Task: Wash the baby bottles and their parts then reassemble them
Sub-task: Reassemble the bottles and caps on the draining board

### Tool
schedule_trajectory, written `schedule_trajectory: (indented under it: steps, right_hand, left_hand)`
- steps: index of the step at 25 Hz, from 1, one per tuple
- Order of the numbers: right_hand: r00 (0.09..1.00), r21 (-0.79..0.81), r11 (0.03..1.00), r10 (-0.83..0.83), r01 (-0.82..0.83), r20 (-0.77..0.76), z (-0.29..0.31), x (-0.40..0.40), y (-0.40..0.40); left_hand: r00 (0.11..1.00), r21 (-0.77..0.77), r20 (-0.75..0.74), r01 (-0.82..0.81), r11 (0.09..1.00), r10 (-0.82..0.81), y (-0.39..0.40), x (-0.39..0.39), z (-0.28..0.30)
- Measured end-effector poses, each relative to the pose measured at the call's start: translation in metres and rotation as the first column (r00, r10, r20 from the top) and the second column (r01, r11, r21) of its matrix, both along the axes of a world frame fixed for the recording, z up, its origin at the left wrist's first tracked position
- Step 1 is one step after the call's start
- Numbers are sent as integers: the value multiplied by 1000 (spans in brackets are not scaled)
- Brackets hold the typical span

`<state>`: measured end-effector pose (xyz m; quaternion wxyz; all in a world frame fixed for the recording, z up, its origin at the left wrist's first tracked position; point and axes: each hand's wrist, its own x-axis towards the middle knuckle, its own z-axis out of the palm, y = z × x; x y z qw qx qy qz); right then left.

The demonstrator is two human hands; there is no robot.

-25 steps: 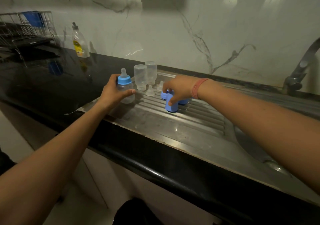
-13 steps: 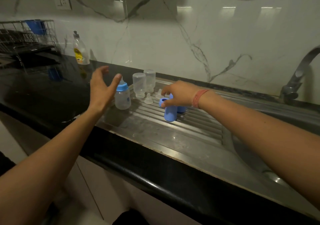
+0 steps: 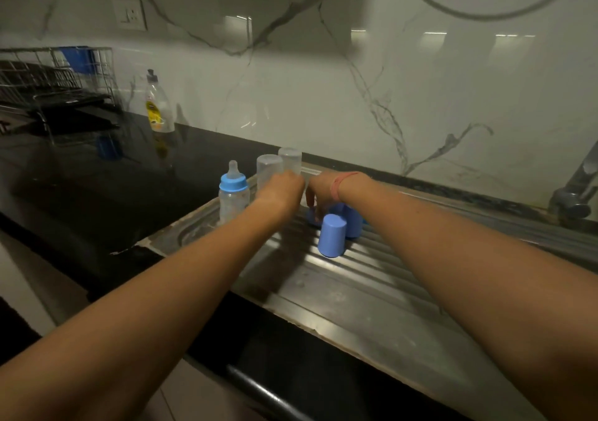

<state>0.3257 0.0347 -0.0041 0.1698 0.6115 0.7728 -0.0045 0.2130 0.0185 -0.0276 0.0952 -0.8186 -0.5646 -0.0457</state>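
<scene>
An assembled baby bottle point(image 3: 233, 194) with a blue collar and clear nipple stands on the left end of the steel drainboard point(image 3: 339, 291). Behind my hands, two clear bottle bodies point(image 3: 268, 168) point(image 3: 290, 159) stand upside down. My left hand point(image 3: 283, 189) is curled just in front of them, and what its fingers hold is hidden. My right hand point(image 3: 318, 191), with a pink band on the wrist, reaches down with its fingertips on a blue collar ring point(image 3: 312, 217). Two blue caps point(image 3: 331, 234) point(image 3: 353, 220) stand upside down beside it.
A dish soap bottle point(image 3: 157, 105) stands at the back of the black counter point(image 3: 97, 178). A wire dish rack point(image 3: 55, 81) sits at the far left. The tap point(image 3: 574, 194) is at the right edge, and the sink basin lies below it.
My left hand let go of the assembled bottle, lifted open, then moved right and curled shut by the clear parts. My right hand stayed at the blue ring.
</scene>
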Motion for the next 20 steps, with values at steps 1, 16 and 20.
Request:
schedule_trajectory:
  steps: [1, 16, 20]
  right_hand:
    - [1000, -2, 1000, 1, -1, 9, -5, 1, 4]
    - [752, 279, 954, 105, 108, -651, 24, 35, -36]
    - [721, 278, 951, 97, 137, -686, 18, 46, -47]
  left_hand:
    - [1000, -21, 22, -20, 1000, 20, 2, 0, -9]
    - [332, -25, 943, 130, 991, -19, -7, 0, -36]
    - [-71, -73, 993, 256, 964, 94, -18, 7, -36]
